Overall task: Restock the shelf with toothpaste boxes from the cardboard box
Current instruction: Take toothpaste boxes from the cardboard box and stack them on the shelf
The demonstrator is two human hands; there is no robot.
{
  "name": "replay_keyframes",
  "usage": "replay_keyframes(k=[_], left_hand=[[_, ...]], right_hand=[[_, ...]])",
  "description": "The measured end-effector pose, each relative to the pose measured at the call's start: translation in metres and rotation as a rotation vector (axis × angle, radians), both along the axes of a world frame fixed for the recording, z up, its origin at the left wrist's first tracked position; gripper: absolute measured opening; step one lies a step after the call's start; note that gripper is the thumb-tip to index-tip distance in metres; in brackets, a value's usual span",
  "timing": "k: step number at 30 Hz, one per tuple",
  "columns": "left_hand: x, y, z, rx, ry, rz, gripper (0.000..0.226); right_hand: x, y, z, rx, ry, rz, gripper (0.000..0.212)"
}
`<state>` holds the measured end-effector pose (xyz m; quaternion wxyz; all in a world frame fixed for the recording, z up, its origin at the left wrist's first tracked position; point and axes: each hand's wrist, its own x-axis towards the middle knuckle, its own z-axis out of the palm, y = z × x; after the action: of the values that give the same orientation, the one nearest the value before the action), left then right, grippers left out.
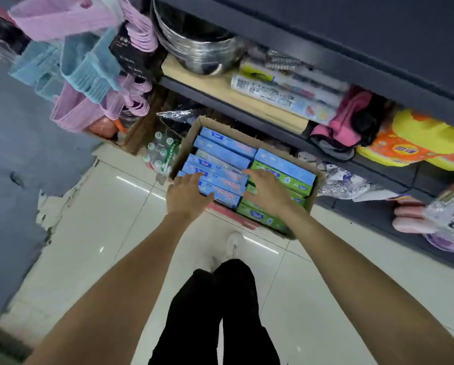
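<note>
- Toothpaste boxes (222,154) fill the open cardboard box (186,143), which I find on the tiled floor (89,233) just in front of the lowest shelf (378,164).
- My left hand (187,194) is spread, fingers straight and apart, fingertips resting on the nearest blue cartons at the left side of the box. I see no carton gripped.
- My right hand (266,189) is likewise spread, fingers extended, lying over the green cartons (289,180) on the right side. Whether the palm presses down I cannot tell.
- Both hands are well apart from each other, one over each column of stock.
- Blue cartons lie flat in a stacked row along the left column and one at the far right; green cartons occupy the near right. All look closed and undamaged; the print is too blurred to read.
- On the shelf board above I note a steel pot (196,48) and a long packaged item (286,93).
- Pink and blue hangers (89,75) hang at upper left; bottled water (162,154) stands just left of the cardboard box.
</note>
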<state>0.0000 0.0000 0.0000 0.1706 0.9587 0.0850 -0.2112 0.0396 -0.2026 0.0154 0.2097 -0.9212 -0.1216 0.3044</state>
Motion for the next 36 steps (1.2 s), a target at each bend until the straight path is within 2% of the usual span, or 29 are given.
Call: replay_keyframes(k=[4, 8, 11, 16, 20, 24, 27, 32, 34, 36], left_hand=[[0.025, 0.025, -0.058, 0.110, 0.015, -0.123, 0.070], [0.057, 0.056, -0.101, 0.148, 0.044, -0.370, 0.083], [0.071, 0.068, -0.115, 0.113, 0.077, -0.476, 0.088], [0.075, 0.075, -0.114, 0.146, 0.007, -0.575, 0.088], [0.080, 0.076, -0.119, 0.131, -0.196, -0.742, 0.079], [0.086, 0.079, -0.121, 0.092, -0.217, -0.812, 0.076], [0.081, 0.078, -0.124, 0.070, -0.228, -0.839, 0.075], [0.080, 0.070, -0.127, 0.023, -0.234, -0.842, 0.081], [0.082, 0.068, -0.126, 0.007, -0.192, -0.853, 0.080], [0.082, 0.066, -0.124, -0.020, -0.105, -0.825, 0.075]], right_hand=[[0.027, 0.020, -0.061, -0.004, 0.044, 0.130, 0.063], [0.050, 0.035, -0.118, -0.030, 0.155, 0.189, 0.088], [0.057, 0.045, -0.141, -0.060, 0.254, 0.219, 0.106], [0.066, 0.049, -0.147, -0.117, 0.265, 0.188, 0.114], [0.077, 0.048, -0.147, -0.102, 0.327, 0.202, 0.108], [0.077, 0.049, -0.145, -0.095, 0.330, 0.162, 0.105], [0.075, 0.051, -0.142, -0.135, 0.247, 0.166, 0.095], [0.074, 0.043, -0.128, -0.053, 0.092, 0.021, 0.064], [0.074, 0.034, -0.117, -0.110, -0.048, -0.005, 0.050], [0.070, 0.023, -0.108, -0.125, -0.132, -0.102, 0.044]])
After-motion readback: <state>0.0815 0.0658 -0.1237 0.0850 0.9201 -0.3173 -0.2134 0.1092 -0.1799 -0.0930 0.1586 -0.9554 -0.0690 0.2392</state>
